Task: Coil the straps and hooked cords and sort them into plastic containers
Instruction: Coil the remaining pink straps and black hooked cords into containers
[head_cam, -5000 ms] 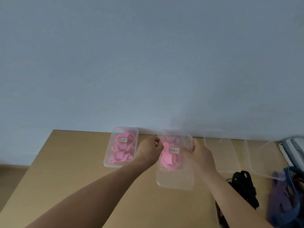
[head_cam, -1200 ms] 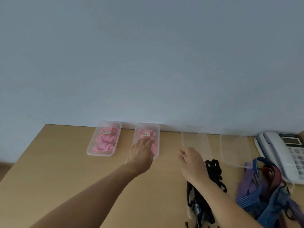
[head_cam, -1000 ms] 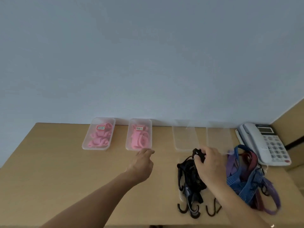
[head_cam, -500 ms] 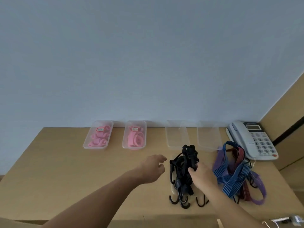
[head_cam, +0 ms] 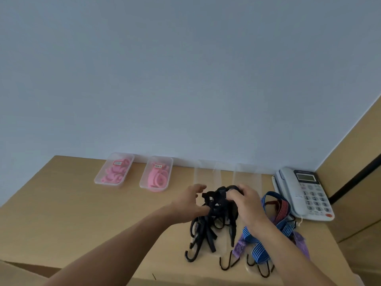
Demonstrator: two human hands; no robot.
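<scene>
The right hand (head_cam: 245, 201) grips the top of the black cords (head_cam: 214, 217). Its fingers curl over the upper loop, and the tangle hangs below it with the hooks trailing on the bench (head_cam: 82, 213). The left hand (head_cam: 189, 203) is spread open just left of the bundle and grips nothing. Its thumb is at the bundle's side, but I cannot tell whether it touches.

Just right of the right hand lie the blue and purple straps (head_cam: 276, 228), uncoiled. Two empty tubs (head_cam: 207, 172) sit just beyond both hands, and two pink tubs (head_cam: 156, 176) stand further left, already filled.

The pink lot looks done, and the step in hand seems to be starting on the cords by getting one free to coil. That calls for the left hand to close on a single cord and draw it out while the right steadies the rest. The hooks look likely to snag.

Half a second ago the left hand was still well short of the bundle, and it has since closed in. Just over a second ago it rested on the second pink tub.
</scene>
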